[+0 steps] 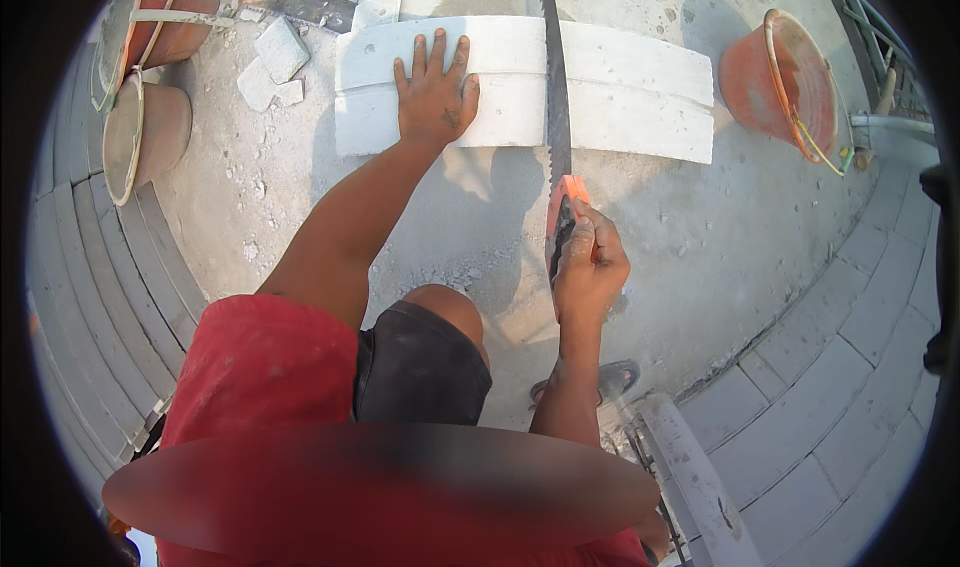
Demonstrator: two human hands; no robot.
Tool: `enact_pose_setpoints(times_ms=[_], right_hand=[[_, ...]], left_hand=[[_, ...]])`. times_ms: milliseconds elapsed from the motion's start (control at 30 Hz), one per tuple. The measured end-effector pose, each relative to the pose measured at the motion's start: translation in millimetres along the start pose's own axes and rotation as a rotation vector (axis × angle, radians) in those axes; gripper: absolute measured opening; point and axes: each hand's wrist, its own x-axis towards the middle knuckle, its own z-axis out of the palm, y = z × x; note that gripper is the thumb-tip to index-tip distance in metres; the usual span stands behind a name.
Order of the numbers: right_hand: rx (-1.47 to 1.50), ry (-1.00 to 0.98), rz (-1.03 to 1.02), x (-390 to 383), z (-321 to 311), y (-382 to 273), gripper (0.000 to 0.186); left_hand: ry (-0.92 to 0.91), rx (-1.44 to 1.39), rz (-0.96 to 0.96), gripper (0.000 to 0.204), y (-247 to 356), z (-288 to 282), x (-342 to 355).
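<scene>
Head view: the left grip [437,102] lies flat, fingers spread, on a white block [512,87] at upper centre; the right grip [592,262] is closed around the handle of a saw [556,87] lying across it. One bucket [748,79] stands at right, two more at left, near rubble [283,51] and a second saw [312,5]. The blade hides whether the block is split; its tip is cut off.
</scene>
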Motion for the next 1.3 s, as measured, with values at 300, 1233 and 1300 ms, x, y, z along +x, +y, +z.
enact_pose_setpoints(times_ms=[300, 1233, 1300], right_hand=[[-0.025, 0.045, -0.115, -103.2, -15.7, 35.7, 0.023], [0.006, -0.025, -0.113, -81.4, -30.3, 4.8, 0.023], [0.000, -0.034, 0.026, -8.5, -7.4, 14.2, 0.023]], left_hand=[[0.028, -0.038, -0.008, 0.055, -0.5, 6.7, -0.6], [-0.047, 0.028, -0.017, 0.057, -0.2, 3.7, 6.8], [-0.061, 0.020, -0.028, 0.057, 0.2, 4.4, 6.2]])
